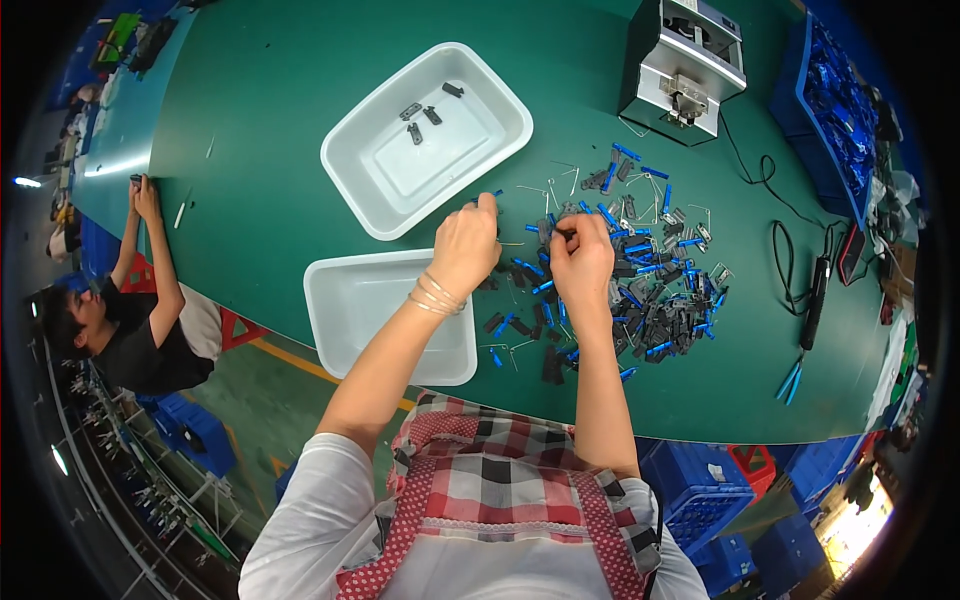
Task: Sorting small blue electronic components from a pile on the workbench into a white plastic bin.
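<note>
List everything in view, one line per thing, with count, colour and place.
table: one, green, fills the upper picture.
upper tray: one, white, centre of table, a few small dark parts inside.
lower tray: one, white, at the near table edge by the left forearm.
pile of small parts: many, blue, black and grey, with thin wire pieces, right of centre.
machine: one, grey metal, far side of table.
blue bin: one, far right, filled with blue parts.
pliers: one, blue handles, right near edge.
crates: several, blue, under the table.
other person: one, dark shirt, at the table's left end.
left hand: bracelets on wrist, holds a blue part at the pile's edge.
right hand: pinches a small part over the pile.
</note>
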Motion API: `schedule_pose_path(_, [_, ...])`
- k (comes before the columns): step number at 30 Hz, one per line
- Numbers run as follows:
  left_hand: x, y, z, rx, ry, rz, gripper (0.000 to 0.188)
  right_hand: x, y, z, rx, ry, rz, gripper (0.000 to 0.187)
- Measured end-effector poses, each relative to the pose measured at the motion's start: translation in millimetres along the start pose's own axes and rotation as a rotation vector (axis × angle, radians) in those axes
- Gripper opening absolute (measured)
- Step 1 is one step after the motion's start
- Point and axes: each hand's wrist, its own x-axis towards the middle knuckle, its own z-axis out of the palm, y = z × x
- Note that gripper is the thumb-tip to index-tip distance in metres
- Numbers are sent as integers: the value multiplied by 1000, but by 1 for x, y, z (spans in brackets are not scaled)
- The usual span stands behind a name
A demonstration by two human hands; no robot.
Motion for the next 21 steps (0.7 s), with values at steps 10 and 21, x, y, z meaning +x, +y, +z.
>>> schedule_pose_path(10, [19,-24,-84,-227,499,69,25,-1,20,18,-258,114,-416,17])
schedule_pose_path(21, [-43,-19,-36,183,-198,287,13,1,23,6,-174,94,-373,17])
